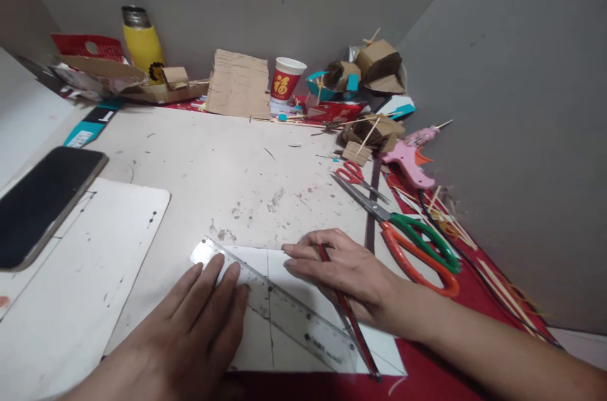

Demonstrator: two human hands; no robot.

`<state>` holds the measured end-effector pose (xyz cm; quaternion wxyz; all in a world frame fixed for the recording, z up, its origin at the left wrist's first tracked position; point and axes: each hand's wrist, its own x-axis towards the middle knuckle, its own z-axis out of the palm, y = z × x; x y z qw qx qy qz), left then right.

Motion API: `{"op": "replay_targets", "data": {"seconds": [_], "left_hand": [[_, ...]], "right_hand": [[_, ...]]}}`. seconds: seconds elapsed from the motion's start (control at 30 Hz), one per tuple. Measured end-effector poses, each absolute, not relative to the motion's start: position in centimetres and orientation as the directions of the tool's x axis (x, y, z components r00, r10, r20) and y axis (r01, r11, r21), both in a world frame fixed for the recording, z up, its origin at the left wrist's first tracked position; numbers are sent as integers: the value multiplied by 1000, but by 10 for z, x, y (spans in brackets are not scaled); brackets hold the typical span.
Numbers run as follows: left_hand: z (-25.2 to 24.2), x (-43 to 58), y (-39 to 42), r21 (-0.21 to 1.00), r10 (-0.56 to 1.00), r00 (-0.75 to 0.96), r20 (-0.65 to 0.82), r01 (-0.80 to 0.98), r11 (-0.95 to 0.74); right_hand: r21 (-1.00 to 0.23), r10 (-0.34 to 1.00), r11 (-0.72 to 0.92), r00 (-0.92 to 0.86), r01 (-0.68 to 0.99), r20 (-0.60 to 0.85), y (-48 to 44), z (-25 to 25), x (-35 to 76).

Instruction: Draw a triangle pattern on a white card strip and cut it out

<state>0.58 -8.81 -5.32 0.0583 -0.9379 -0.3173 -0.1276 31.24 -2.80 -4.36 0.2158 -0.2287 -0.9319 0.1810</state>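
A clear ruler (pixel 303 320) lies slanted across a white sheet of paper (pixel 379 344) marked with drawn lines. My left hand (pixel 203 319) rests on the ruler's upper left part, fingers stretched out over it. My right hand (pixel 351 274) lies over the sheet's right side. It holds a red and black pencil (pixel 348 312) between its fingers, one end pointing down towards the sheet's lower edge. Just right of that hand are large scissors (pixel 379 211) with green and orange handles, and small red-handled scissors (pixel 353 174).
A phone (pixel 47 198) lies on a marked white sheet (pixel 137 211) at left. Along the back stand a yellow bottle (pixel 142 43), cardboard (pixel 239 85) and a red paper cup (pixel 286 81). A pink glue gun (pixel 410 160), cardboard pieces (pixel 379 66) and thin sticks (pixel 507 296) are at right.
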Motion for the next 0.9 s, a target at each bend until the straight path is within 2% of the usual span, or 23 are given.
{"op": "replay_targets", "data": {"seconds": [0.27, 0.6, 0.9], "left_hand": [[-51, 5, -86, -66, 575, 773, 268, 610, -790], [-36, 1, -87, -17, 578, 789, 208, 594, -804], [-49, 4, -87, -7, 598, 738, 313, 631, -775]], "right_hand": [[-449, 495, 831, -806, 329, 325, -27, -45, 313], [-438, 502, 828, -809, 349, 306, -28, -44, 313], [-442, 508, 823, -811, 357, 290, -28, -42, 313]]}}
